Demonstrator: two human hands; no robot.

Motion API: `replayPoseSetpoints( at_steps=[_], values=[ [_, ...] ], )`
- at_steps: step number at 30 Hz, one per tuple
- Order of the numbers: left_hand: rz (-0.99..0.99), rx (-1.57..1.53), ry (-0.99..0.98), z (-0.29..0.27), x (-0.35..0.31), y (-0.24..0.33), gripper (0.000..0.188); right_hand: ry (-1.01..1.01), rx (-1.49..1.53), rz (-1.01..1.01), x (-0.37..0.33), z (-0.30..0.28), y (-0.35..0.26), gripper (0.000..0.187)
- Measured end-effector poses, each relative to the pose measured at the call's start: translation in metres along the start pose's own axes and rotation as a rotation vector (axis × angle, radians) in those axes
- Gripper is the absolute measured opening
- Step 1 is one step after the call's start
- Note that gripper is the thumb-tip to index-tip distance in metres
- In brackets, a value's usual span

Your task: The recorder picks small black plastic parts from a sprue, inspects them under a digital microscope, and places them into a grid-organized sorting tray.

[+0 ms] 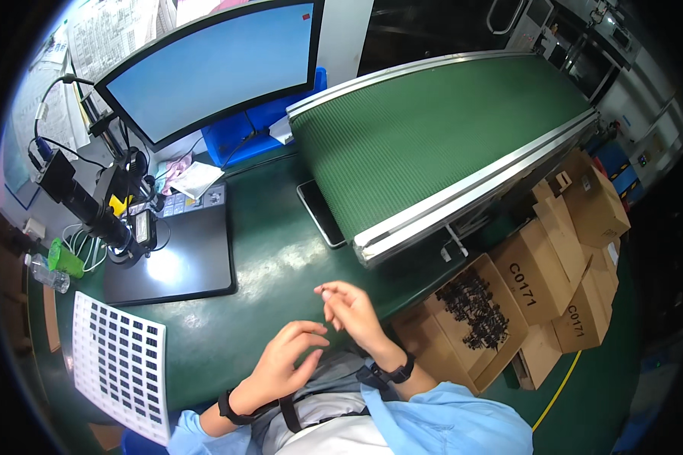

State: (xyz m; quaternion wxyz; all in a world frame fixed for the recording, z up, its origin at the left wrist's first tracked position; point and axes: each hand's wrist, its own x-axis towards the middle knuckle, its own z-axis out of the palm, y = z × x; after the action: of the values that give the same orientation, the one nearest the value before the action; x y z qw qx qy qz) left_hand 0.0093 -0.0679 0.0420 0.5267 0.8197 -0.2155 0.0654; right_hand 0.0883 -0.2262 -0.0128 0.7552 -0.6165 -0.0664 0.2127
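Over the front edge of the green worktable (pixel 273 265), my right hand (pixel 350 311) is closed in a pinch. A tiny dark thing shows at its fingertips, too small to name. Just left of it and lower, my left hand (pixel 287 358) holds nothing; its fingers curve loosely, with the thumb apart from them. The two hands are close but do not touch. To the left, a white tray (pixel 81 345) carries rows of small black square pieces. Right of my hands, an open cardboard box (pixel 421 340) holds a heap of small dark parts (pixel 474 307).
A microscope-like camera (pixel 83 201) stands over a dark flat plate (pixel 193 265), below a monitor (pixel 220 68). Beyond my hands runs a green conveyor belt (pixel 432 136); a phone (pixel 320 214) lies by its edge. More cardboard boxes (pixel 535 265) are stacked right. A clear bottle (pixel 47 273) is far left.
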Motion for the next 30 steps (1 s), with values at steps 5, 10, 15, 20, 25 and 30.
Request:
replayPoseSetpoints(
  at_steps=[5, 10, 15, 20, 25, 30],
  values=[
    [0.135, -0.181, -0.224, 0.026, -0.004, 0.021, 0.017, -0.193, 0.031, 0.047, 0.002, 0.045, 0.004, 0.022],
    [-0.053, -0.304, -0.030, 0.025, -0.011, 0.014, 0.017, -0.113, 0.001, 0.102, 0.002, 0.053, 0.006, 0.023],
    [-0.164, -0.632, 0.086, 0.022, -0.026, 0.008, 0.013, -0.082, -0.030, 0.059, 0.000, 0.056, -0.003, 0.020],
    [-0.270, -0.676, 0.307, 0.028, -0.036, -0.011, 0.010, 0.022, -0.007, -0.187, 0.005, 0.056, -0.029, 0.017],
    [-0.165, -0.879, 0.571, 0.012, -0.036, -0.020, 0.008, 0.230, -0.196, -0.458, 0.006, 0.058, -0.053, 0.019],
    [-0.060, -1.575, 0.376, 0.001, -0.022, -0.019, 0.017, 0.142, -0.228, -0.384, 0.003, 0.082, -0.043, 0.019]
  ],
)
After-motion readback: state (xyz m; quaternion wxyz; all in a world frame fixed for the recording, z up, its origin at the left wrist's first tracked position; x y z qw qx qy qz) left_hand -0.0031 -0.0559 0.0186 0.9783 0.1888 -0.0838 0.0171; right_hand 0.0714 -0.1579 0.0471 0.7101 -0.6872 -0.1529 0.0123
